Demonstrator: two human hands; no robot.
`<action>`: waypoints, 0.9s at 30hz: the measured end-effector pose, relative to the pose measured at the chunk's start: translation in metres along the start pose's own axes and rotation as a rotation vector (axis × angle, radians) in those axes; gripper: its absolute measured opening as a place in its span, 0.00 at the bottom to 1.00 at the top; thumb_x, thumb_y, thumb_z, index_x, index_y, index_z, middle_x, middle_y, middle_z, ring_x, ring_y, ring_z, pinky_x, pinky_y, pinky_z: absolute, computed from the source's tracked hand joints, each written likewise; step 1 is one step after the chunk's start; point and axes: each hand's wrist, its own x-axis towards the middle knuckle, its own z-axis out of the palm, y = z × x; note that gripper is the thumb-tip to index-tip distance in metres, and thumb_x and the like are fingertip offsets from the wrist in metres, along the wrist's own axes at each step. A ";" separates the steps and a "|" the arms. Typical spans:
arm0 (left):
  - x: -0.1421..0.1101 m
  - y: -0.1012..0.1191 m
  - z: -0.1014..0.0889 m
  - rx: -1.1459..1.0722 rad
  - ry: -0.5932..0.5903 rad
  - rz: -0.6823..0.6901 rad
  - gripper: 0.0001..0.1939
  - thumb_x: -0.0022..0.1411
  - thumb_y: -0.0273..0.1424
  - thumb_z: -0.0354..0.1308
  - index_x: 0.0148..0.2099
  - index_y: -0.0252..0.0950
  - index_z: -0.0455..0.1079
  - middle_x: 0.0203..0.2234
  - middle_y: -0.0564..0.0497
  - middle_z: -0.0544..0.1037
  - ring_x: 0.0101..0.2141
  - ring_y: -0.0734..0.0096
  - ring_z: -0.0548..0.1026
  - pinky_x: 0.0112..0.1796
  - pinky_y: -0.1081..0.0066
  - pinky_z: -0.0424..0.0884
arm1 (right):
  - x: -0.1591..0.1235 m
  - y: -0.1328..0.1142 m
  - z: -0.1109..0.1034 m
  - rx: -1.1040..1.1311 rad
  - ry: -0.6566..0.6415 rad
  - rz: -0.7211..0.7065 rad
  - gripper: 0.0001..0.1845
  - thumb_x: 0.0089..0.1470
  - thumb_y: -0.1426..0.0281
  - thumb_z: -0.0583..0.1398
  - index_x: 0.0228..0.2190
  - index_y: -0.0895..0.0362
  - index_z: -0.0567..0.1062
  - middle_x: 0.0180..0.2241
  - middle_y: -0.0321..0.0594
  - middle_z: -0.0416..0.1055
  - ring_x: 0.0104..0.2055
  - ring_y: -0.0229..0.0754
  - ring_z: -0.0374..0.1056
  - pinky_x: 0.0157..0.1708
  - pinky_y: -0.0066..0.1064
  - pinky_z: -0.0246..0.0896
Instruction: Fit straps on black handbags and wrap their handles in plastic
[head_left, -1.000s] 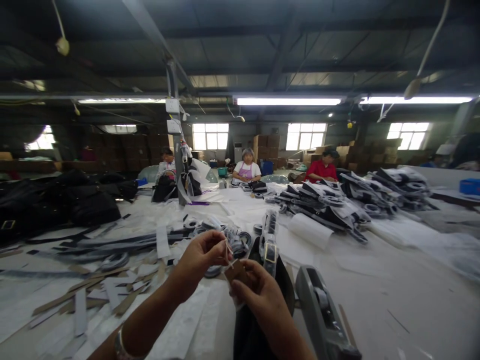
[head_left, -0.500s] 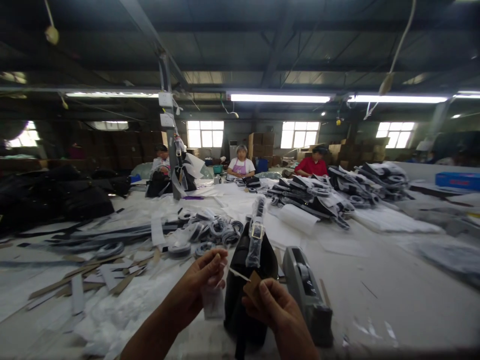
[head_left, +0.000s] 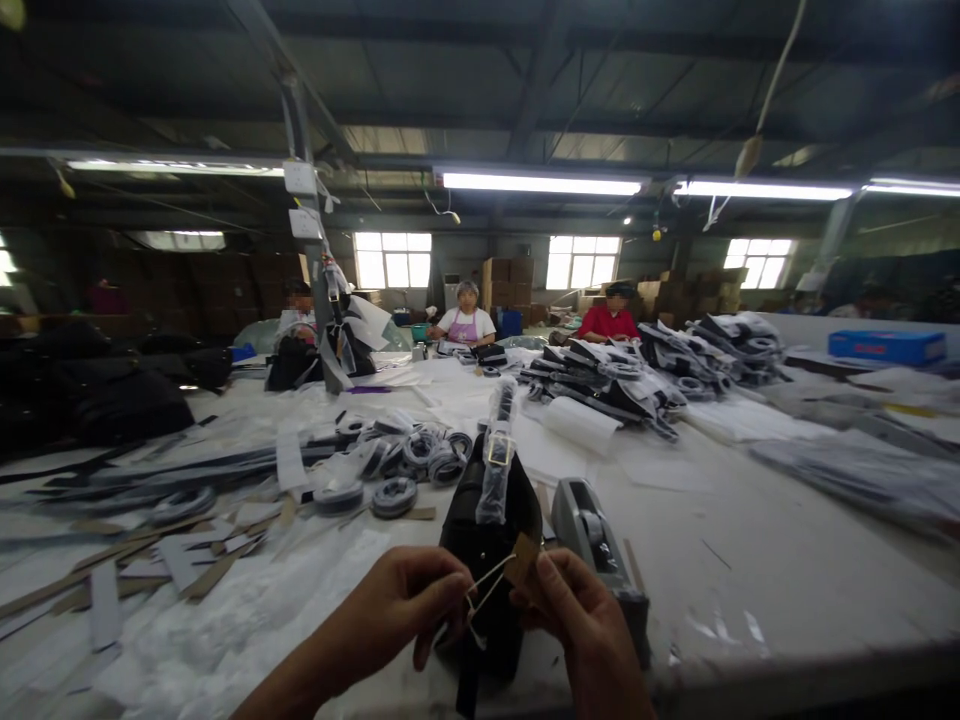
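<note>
Pinched in my right hand [head_left: 574,610] is a small brown hang tag [head_left: 520,562]. A white string [head_left: 489,578] runs from it to my left hand [head_left: 420,605], whose thumb and fingers are closed on the string. Part of the string hangs loose in a loop between the hands. Right behind them a black handbag [head_left: 466,510] stands on the table, its strap [head_left: 496,455] wrapped in clear plastic with a gold buckle showing. A grey tape dispenser [head_left: 600,550] stands beside the bag, just beyond my right hand.
Several wrapped strap coils [head_left: 394,497] lie behind the bag. Cardboard strips [head_left: 180,560] and crumpled white wrapping [head_left: 217,640] cover the left. Wrapped black pieces [head_left: 600,375] are piled farther back. Co-workers sit across the table, one in a red top [head_left: 606,325]. A blue box [head_left: 885,346] is at right.
My left hand has turned and moved lower, and the string now shows as a loop between the hands. The small clear bag under my left hand is out of sight. The view has shifted right.
</note>
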 end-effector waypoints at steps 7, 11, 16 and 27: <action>0.004 -0.002 0.009 -0.135 0.039 -0.005 0.17 0.62 0.42 0.59 0.46 0.35 0.75 0.33 0.46 0.81 0.20 0.73 0.74 0.17 0.79 0.68 | 0.004 -0.004 -0.005 -0.130 0.045 -0.132 0.21 0.47 0.52 0.68 0.30 0.58 0.78 0.24 0.39 0.76 0.25 0.40 0.71 0.22 0.26 0.66; 0.003 0.002 0.017 -0.130 -0.086 -0.023 0.13 0.62 0.37 0.60 0.45 0.36 0.77 0.33 0.47 0.82 0.19 0.77 0.70 0.16 0.81 0.67 | 0.005 -0.009 -0.011 -0.270 0.026 -0.200 0.19 0.49 0.54 0.68 0.34 0.58 0.79 0.24 0.40 0.78 0.25 0.41 0.72 0.24 0.27 0.68; 0.007 0.004 0.021 -0.024 -0.055 -0.035 0.13 0.62 0.38 0.60 0.40 0.35 0.79 0.23 0.50 0.80 0.14 0.79 0.67 0.15 0.80 0.64 | -0.004 -0.015 -0.017 -0.438 0.007 -0.324 0.16 0.52 0.58 0.67 0.39 0.53 0.83 0.29 0.41 0.81 0.28 0.45 0.75 0.29 0.32 0.74; 0.013 0.038 -0.003 -0.001 0.349 0.238 0.10 0.60 0.37 0.63 0.37 0.37 0.82 0.38 0.46 0.82 0.43 0.59 0.76 0.46 0.69 0.69 | -0.013 -0.017 -0.017 -0.485 0.025 -0.561 0.10 0.56 0.65 0.65 0.41 0.47 0.83 0.44 0.40 0.80 0.49 0.54 0.74 0.52 0.45 0.71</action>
